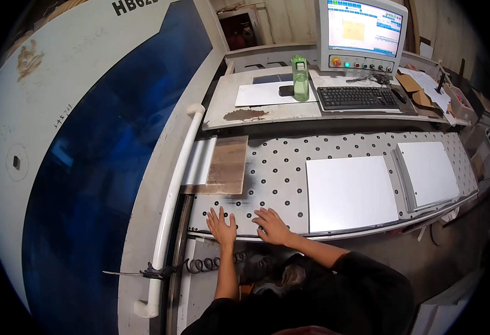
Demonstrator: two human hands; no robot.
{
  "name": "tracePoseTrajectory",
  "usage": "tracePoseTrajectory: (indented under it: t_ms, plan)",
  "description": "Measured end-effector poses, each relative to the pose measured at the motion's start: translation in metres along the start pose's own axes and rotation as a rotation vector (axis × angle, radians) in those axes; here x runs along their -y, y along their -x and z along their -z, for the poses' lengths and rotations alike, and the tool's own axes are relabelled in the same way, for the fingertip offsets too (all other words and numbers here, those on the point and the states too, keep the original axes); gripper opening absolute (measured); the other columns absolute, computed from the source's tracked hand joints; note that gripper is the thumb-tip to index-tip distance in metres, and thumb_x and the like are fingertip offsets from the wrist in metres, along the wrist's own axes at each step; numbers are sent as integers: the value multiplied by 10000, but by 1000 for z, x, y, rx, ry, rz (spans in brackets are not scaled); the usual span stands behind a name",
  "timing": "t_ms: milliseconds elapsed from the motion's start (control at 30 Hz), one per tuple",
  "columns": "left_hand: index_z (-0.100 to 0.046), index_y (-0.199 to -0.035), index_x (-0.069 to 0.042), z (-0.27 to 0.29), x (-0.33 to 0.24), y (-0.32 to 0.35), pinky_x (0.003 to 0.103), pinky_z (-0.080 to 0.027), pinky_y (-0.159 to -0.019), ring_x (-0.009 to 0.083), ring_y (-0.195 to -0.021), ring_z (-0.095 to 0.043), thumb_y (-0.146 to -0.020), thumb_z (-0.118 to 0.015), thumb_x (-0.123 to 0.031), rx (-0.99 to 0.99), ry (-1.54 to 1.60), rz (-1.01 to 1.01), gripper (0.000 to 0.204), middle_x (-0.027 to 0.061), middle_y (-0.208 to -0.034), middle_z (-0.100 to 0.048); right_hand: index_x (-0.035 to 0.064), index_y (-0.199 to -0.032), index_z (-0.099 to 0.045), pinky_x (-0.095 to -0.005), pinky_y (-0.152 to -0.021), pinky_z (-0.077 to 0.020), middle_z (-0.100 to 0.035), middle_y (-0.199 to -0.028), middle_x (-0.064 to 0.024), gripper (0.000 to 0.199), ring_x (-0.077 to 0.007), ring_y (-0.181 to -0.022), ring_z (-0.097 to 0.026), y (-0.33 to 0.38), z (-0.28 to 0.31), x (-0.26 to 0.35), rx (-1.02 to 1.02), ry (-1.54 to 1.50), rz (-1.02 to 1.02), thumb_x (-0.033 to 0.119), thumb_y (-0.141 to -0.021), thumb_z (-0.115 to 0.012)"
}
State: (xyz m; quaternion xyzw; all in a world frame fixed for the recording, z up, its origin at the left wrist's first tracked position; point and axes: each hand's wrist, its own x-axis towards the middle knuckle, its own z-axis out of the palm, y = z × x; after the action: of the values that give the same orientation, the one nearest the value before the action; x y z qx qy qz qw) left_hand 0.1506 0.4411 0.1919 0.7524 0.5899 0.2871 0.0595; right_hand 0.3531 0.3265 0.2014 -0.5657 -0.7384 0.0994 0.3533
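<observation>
My left hand (pixel 221 228) lies with fingers spread at the front edge of a pale work table (pixel 278 146) dotted with small dark round studs. Just to its right, my right hand (pixel 272 226) rests on the same edge, fingers spread too, holding nothing. Beyond my left hand is a brown board (pixel 228 167) with a white panel (pixel 200 162) on or beside it, reaching toward the machine at the left. Right of my right hand lie a stack of white square panels (pixel 351 192) and a second, thicker stack (pixel 428 174).
A large machine with a blue cover (pixel 100 139) and white rail (pixel 178 195) stands left. An air gun with coiled hose (pixel 157 272) hangs on the rail. Behind are a shelf with a green bottle (pixel 300 81), a phone (pixel 286 90), keyboard (pixel 358 99), monitor (pixel 362 30) and papers (pixel 430 89).
</observation>
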Motion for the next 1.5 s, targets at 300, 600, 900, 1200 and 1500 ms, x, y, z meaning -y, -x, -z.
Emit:
tracePoseTrajectory:
  t_ms: [300, 600, 900, 1200, 1500]
  plan:
    - [-594, -1425, -100, 0, 3, 0, 533, -163, -1238, 436, -1503, -276, -948, -637, -389, -8, 20, -11, 559, 254, -1596, -362, 77, -1262, -617, -551, -1202, -276, -512, -1457, -190, 391, -397, -1421, -414, -2, 2, 5, 0, -30, -29, 183, -886, -643]
    - [-683, -1290, -45, 126, -58, 54, 528, -326, -1154, 428, -1401, -446, -965, -650, -289, 290, 650, 78, 407, 207, -1270, -687, 52, -1261, -612, -541, -1219, -246, -486, -1471, -202, 377, -409, -1429, -387, -7, 7, 8, 43, -27, -31, 174, -904, -622]
    - [-307, -1538, 17, 235, -73, 119, 562, -285, -1192, 434, -1458, -307, -992, -594, -328, -960, -210, -69, 707, 280, -1568, -295, 36, -1296, -585, -560, -1206, -240, -465, -1475, -227, 419, -426, -1433, -365, -5, 5, 8, 56, 32, -13, 174, -901, -610]
    - [-333, -1519, 87, 251, -18, 82, 556, -110, -1239, 384, -1472, -360, -953, -637, -216, -640, -496, 261, 710, 282, -1523, -424, 35, -1346, -557, -571, -1212, -233, -425, -1515, -242, 463, -442, -1450, -340, -5, 10, 2, 139, 19, 24, 198, -915, -609]
    - [-699, -987, -7, 197, -93, 78, 315, -528, -765, 174, -824, -668, -919, -686, -288, 635, 908, -28, 289, 74, -857, -708, 42, -1383, -533, -567, -1188, -273, -429, -1504, -259, 495, -445, -1428, -366, -5, 22, -8, 227, 126, 149, 289, -956, -568]
